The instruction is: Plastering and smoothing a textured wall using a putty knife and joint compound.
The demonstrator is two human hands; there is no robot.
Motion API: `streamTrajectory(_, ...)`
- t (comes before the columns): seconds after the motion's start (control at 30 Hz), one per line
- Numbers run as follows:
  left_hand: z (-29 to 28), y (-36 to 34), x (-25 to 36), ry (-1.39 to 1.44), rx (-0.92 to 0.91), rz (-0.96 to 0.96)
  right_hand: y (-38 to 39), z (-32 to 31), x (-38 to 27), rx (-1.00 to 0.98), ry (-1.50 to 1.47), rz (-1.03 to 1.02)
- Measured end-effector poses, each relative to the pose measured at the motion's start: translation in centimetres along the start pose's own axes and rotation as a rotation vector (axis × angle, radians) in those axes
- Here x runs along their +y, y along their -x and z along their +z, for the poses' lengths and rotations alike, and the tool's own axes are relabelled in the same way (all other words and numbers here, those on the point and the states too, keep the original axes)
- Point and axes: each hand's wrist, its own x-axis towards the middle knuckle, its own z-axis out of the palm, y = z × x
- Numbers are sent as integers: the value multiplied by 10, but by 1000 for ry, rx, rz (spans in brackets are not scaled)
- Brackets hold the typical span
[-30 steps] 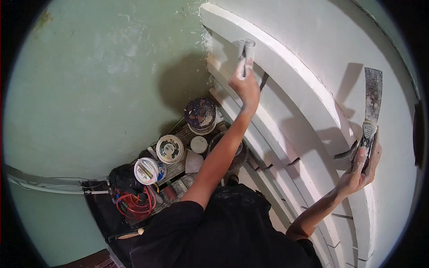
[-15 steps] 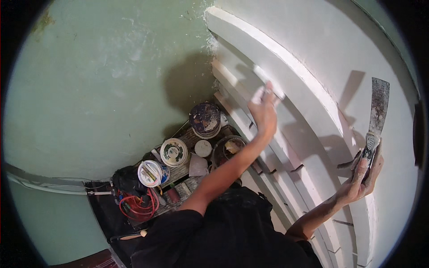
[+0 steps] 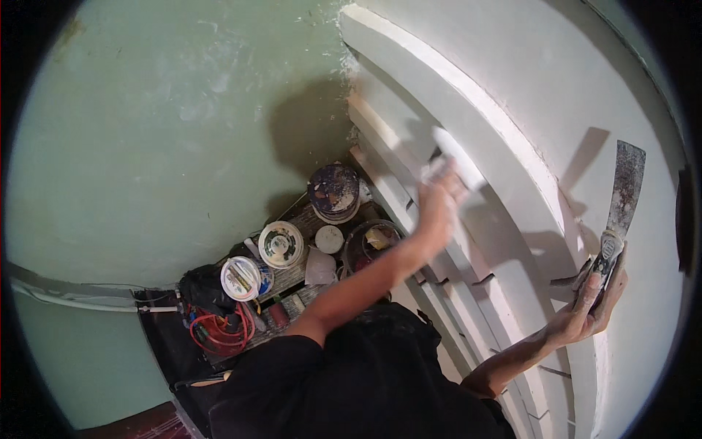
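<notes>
My left hand is closed round a flat tool with a long white edge. Motion smears it, so its exact kind is unclear. This tool is against or just over the pale face between two curved white ledges; contact cannot be made out. Lower right, my right hand grips the handle of a putty knife. Its narrow, stained metal blade points upward, in front of the white wall. From the same hand a dark flat piece sticks out to the left, partly hidden by the fingers.
Stepped curved ledges run down the right. A plank platform bears a dark-lidded bucket, white tubs, a dark bucket and red hose. Beside it stands a green wall; a brush lies lower left.
My left hand and its white-edged tool have swept down and slightly right along the curved face. The putty knife in my right hand has shifted slightly right and down in the picture.
</notes>
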Motion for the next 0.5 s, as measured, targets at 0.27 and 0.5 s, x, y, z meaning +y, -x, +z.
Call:
streamTrajectory(0.27,2,11,-5,-151,-48,-87,-2,9,-1,2,50,-76)
streamTrajectory(0.5,3,-10,2,-77,-205,-1,2,5,-4,4,31,-4)
